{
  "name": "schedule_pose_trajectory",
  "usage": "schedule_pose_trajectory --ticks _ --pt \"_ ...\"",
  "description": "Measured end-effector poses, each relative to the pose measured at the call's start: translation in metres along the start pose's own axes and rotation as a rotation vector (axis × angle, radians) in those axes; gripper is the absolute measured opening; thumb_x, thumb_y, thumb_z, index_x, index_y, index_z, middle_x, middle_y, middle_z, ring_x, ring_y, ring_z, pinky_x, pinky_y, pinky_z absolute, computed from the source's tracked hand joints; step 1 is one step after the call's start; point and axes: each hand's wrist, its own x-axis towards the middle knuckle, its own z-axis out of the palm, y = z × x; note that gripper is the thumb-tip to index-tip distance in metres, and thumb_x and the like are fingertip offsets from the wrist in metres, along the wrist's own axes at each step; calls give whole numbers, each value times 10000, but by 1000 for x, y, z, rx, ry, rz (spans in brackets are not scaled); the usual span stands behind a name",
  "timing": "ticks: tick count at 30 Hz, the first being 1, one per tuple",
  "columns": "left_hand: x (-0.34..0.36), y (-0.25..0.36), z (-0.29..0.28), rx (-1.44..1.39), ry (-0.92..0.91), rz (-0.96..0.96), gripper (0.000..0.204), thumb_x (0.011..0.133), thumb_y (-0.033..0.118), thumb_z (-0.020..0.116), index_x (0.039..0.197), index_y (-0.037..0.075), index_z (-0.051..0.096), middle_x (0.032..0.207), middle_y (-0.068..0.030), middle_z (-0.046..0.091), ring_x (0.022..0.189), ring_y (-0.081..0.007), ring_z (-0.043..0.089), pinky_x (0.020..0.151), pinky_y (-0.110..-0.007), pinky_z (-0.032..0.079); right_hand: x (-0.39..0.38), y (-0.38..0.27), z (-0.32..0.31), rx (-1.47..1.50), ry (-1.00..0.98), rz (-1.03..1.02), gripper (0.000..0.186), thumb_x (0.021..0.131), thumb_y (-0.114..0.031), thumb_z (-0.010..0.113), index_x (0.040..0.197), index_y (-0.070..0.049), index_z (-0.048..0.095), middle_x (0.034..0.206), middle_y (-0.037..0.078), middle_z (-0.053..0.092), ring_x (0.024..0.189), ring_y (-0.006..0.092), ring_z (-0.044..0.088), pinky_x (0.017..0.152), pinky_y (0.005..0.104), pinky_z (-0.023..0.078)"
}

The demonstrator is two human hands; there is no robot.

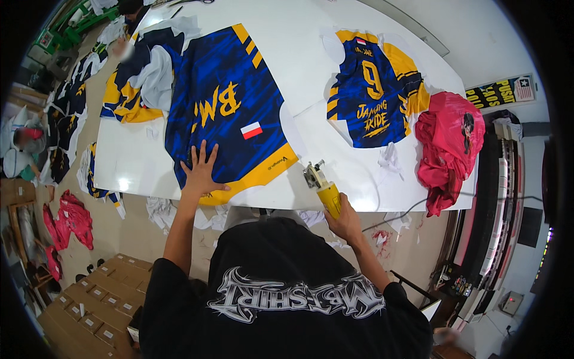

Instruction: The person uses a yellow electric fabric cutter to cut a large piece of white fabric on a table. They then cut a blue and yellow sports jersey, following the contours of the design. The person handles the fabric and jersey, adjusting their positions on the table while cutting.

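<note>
A blue jersey panel (233,143) with yellow edging, yellow lettering and a small red-and-white patch lies flat on the white table (299,72). My left hand (202,172) rests on its near left part, fingers spread and pressing the cloth. In my right hand (342,220) is a yellow electric fabric cutter (327,192), gripped round its body. The metal cutter head sits on the table just right of the panel's yellow lower corner, apart from my left hand. My fingers round the body are partly hidden.
On the right lie another blue-and-yellow jersey panel (371,96) and a heap of pink cloth (447,146). A dark cord (412,206) trails right. Mixed cut cloth (143,78) is piled at left. Cardboard boxes (98,299) stand on the floor; other people work at far left.
</note>
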Motion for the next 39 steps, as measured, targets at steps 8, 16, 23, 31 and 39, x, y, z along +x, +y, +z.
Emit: schedule_pose_trajectory --ticks 8,16,23,31,39 --pt "-2 -3 4 9 0 -19 1545 458 553 996 1704 334 109 1786 -89 -42 1618 -467 -35 1131 -867 109 29 -14 8 -42 3 -80 626 922 -274 710 1375 12 388 1150 350 659 977 537 683 826 580 566" --pt "-2 -5 5 7 -8 -22 1554 450 542 1002 1703 344 105 1786 -84 -52 1619 -461 -40 1138 -863 106 40 -18 4 -64 -5 -106 621 921 -267 709 1367 25 391 1128 352 665 958 533 688 813 580 568" --pt "-3 -3 5 -9 -6 -21 1549 450 528 1005 1703 344 112 1787 -80 -46 1620 -460 -35 1130 -871 103 47 -18 5 -51 2 -140 673 915 -270 716 1414 34 382 1110 369 670 970 537 684 830 566 565" --pt "-3 -5 6 -27 17 -16 1547 439 510 1007 1702 340 129 1787 -79 -26 1620 -459 -27 1125 -877 95 69 -36 5 -55 -24 -133 650 917 -279 707 1387 29 381 1084 360 676 952 537 684 810 571 560" --pt "-5 -3 5 -44 24 -8 1536 448 486 1010 1701 337 135 1787 -85 -17 1620 -459 -29 1128 -873 95 90 -64 6 -63 -18 -115 571 919 -272 695 1316 15 401 1093 342 670 946 534 683 814 584 559"
